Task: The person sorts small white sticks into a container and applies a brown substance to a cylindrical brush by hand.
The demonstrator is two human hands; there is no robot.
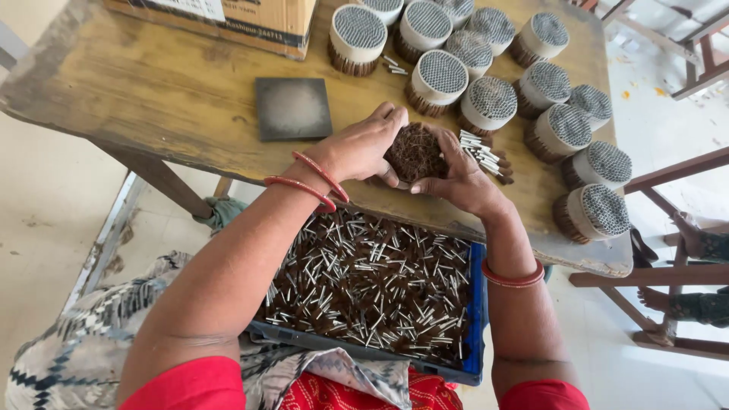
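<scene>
Both hands cup a round bundle of small brown-tipped sticks (415,152), held at the near edge of the wooden table (167,99). My left hand (361,148) wraps its left side, with red bangles on the wrist. My right hand (459,178) grips the right and lower side. A few loose sticks with silver ends (480,150) lie just beyond my right hand. On my lap rests a blue tray (477,304) filled with loose sticks (372,281).
Several finished round bundles wrapped in pale bands (486,102) stand across the table's far and right parts. A dark square tile (293,108) lies left of my hands. A cardboard box (250,23) sits at the back. Another person's feet (687,235) show at right by wooden frames.
</scene>
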